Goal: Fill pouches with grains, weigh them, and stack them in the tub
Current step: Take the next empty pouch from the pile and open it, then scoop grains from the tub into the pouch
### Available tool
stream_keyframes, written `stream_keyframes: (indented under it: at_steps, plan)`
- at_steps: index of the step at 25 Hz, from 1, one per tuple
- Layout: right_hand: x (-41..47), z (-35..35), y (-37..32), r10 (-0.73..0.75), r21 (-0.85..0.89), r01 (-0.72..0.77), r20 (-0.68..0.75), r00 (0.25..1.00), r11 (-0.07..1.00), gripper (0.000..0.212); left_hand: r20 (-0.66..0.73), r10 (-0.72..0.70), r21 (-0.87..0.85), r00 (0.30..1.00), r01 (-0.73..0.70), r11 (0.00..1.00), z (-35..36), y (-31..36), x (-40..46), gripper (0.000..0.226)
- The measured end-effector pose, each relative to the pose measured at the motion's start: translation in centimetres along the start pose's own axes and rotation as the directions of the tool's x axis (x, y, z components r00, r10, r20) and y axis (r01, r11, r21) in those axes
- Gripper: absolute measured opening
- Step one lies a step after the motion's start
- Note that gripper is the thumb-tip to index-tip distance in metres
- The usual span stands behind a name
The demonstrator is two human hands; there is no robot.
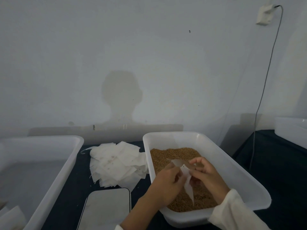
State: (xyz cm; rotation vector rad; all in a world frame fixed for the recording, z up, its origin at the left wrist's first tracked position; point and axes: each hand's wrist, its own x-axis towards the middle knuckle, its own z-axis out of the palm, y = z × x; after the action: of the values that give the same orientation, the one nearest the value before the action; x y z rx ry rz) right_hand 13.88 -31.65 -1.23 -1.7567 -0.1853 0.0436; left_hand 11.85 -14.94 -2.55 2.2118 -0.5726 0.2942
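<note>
**2 hands hold a pouch open over the grain tub**

We see a thin, translucent white fabric pouch [186, 178] held above the brown grains [176, 155] that fill the white rectangular plastic tub [232, 165] on the right. The pouch is limp and creased, its mouth spread near the top, its lower end hanging down in a narrow tail toward the grain surface. Our left hand [167, 181] pinches the pouch's left edge with curled fingers; our right hand [206, 173], in a cream sleeve [232, 213], grips the right edge, thumb and forefinger arched above the opening. Whether any grain is inside the pouch, we cannot tell.

Just left of the tub lies a loose heap of flat white empty pouches [116, 163] on the dark tabletop [274, 163]. Near it, toward us, sits a flat rectangular scale with a pale glossy top and black rim [108, 208]. At far left stands a second white plastic tub [49, 163], with 1 or 2 white pouches [11, 218] at its near corner.
</note>
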Motion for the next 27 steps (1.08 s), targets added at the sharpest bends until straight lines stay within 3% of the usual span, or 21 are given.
stream_keyframes:
  at_steps: [1, 3, 5, 7, 10, 13, 18, 24, 27]
  plan:
    - [0.2, -1.0, 0.3, 0.027, -0.046, -0.027, 0.004, 1.000, 0.999, 0.019, 0.033, -0.005, 0.054, 0.999, 0.003, 0.999, 0.1, 0.0, 0.0, 0.026]
    - [0.7, -3.2, 1.3, 0.044, -0.386, -0.055, -0.038, 0.998, 0.921, 0.019, 0.045, 0.010, 0.176, 0.999, -0.018, 0.984, 0.4, -0.5, 0.2, 0.025]
    - [1.3, -4.8, 2.2, 0.099, -0.725, -0.088, -0.028, 0.995, 0.683, 0.025, -0.022, 0.058, 0.235, 0.998, -0.051, 0.971, 0.7, -0.9, 0.3, 0.022]
    - [1.8, -5.3, 2.7, 0.216, -0.853, -0.099, 0.017, 0.976, 0.513, 0.027, -0.069, 0.104, 0.264, 0.992, -0.083, 0.961, 0.8, -0.9, 0.2, 0.019]
    - [2.6, -5.1, 2.6, 0.254, -0.912, -0.071, 0.037, 0.966, 0.405, 0.024, -0.031, 0.166, 0.320, 0.986, -0.148, 0.936, 0.6, -0.7, 0.1, 0.016]
    - [3.0, -4.7, 2.2, 0.228, -0.929, -0.030, 0.059, 0.972, 0.369, 0.014, 0.023, 0.167, 0.339, 0.986, -0.164, 0.926, 0.5, -0.6, 0.1, 0.012]
    - [1.7, -8.7, -1.5, 0.150, -0.937, -0.004, 0.052, 0.987, 0.349, 0.014, -0.095, 0.201, 0.308, 0.975, -0.163, 0.937, 0.5, -0.6, -0.1, 0.015]
    - [0.3, -13.6, -7.8, 0.333, -0.988, 0.056, 0.005, 0.943, -0.145, 0.019, -0.142, 0.157, 0.236, 0.977, -0.120, 0.964, 0.2, -0.2, -0.3, 0.016]
    - [0.5, -13.2, -7.2, 0.336, -0.966, 0.122, 0.039, 0.941, -0.229, 0.026, -0.141, 0.179, 0.325, 0.974, -0.125, 0.937, 0.1, 0.1, -0.3, 0.014]
